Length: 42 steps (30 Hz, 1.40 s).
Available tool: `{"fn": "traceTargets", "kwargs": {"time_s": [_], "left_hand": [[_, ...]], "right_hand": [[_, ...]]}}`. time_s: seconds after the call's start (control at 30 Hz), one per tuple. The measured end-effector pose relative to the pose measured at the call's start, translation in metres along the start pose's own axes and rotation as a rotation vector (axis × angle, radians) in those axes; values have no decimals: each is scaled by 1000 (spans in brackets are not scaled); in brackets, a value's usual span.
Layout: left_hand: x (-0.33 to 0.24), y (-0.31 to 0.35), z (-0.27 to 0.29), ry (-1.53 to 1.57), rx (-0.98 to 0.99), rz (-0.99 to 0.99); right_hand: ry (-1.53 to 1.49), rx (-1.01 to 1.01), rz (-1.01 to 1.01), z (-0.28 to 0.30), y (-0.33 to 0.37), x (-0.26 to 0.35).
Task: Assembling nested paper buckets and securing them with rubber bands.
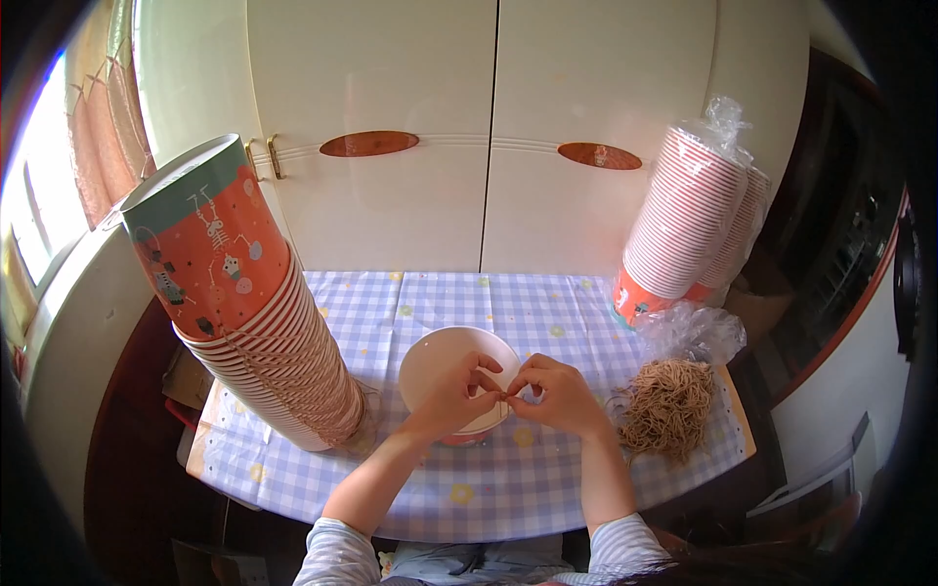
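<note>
A paper bucket (430, 363) with a white inside and an orange-red outer wall stands upright in front of me. Over its right side my left hand (461, 393) and my right hand (555, 395) meet fingertip to fingertip. Both are closed in a pinch on a thin brown cord (503, 397), of which only a short bit shows between the fingers. Whether the cord passes through the bucket's wall is hidden. To the right of my right hand lies a tangled heap of tan cords (672, 408).
A tall stack of orange paper buckets (225, 244) with cords hanging on its side leans at the left. Wrapped bucket stacks (684, 205) and crumpled clear plastic (692, 332) are at the back right. A checked tablecloth (342, 303) covers the table before white cabinet doors (391, 205).
</note>
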<state>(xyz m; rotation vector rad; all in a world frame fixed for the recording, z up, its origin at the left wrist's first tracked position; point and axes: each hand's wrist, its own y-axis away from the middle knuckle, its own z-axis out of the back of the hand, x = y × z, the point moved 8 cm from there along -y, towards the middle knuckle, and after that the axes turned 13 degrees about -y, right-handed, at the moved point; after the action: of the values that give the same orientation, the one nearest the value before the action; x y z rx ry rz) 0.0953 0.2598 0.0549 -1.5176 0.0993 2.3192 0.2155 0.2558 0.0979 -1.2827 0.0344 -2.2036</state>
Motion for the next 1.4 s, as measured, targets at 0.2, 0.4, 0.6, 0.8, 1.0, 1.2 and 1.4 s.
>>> {"fn": "traceTargets", "kwargs": {"time_s": [0.2,0.4,0.6,0.8,1.0,1.2,1.4], "left_hand": [[-3,0,0,-31,-10,-21],[-7,3,0,-105,-22,-35],[-5,3,-2,-235,-34,-82],[-4,3,0,-107,-29,-34],[-6,2,-2,-30,14,-47],[-5,2,-4,-26,41,-25],[-6,2,-5,16,51,-22]], "right_hand": [[19,-23,-1,-2,1,0],[38,-4,-43,-5,1,-3],[-487,48,-210,-12,-1,-36],[-433,71,-95,-4,-3,-16],[-229,83,-33,-1,-3,0],[-263,81,-85,-3,-4,-14],[-344,-2,-132,1,-4,-21]]}}
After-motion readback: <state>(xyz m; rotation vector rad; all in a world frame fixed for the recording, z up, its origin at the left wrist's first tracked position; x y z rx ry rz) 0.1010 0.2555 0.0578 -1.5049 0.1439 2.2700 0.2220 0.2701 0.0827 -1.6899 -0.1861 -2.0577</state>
